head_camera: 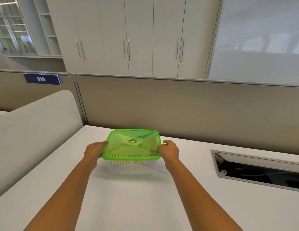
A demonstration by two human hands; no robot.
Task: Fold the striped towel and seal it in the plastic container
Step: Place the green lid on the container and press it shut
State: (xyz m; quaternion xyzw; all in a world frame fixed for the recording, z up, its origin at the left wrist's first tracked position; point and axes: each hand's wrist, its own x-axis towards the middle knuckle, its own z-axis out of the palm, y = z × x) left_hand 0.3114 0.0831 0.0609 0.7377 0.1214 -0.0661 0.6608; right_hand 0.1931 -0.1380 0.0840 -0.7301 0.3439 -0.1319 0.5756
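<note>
Two bare hands held the plastic container (133,165) from opposite sides, both arms stretched forward over the white bench (128,197). The left hand (93,151) made its grip on the left edge of the green lid (132,145), fingers curled around the rim with the thumb tip on top near the far-left corner. The right hand (169,150) gripped the right edge in the same way, thumb lying along the lid's rim and the other fingers wrapped beneath it. Between the two grips the translucent green lid sat on top of the clear container, tilted slightly so that its near edge faced the camera. Whether the lid was fully pressed down all around could not be told. The striped towel (127,153) lay inside the container, below the lid and between the hands; its reddish stripes showed through the green plastic and through the clear wall just under the near rim. A round logo marked the lid's middle. Beyond the grips stood a beige partition (178,105), with a blue sign (42,79) reading 016 off to the far left. Well to the right of the right grip, a cable hatch (259,170) was open in the bench. Pale cabinets (128,35) stood behind the partition.
</note>
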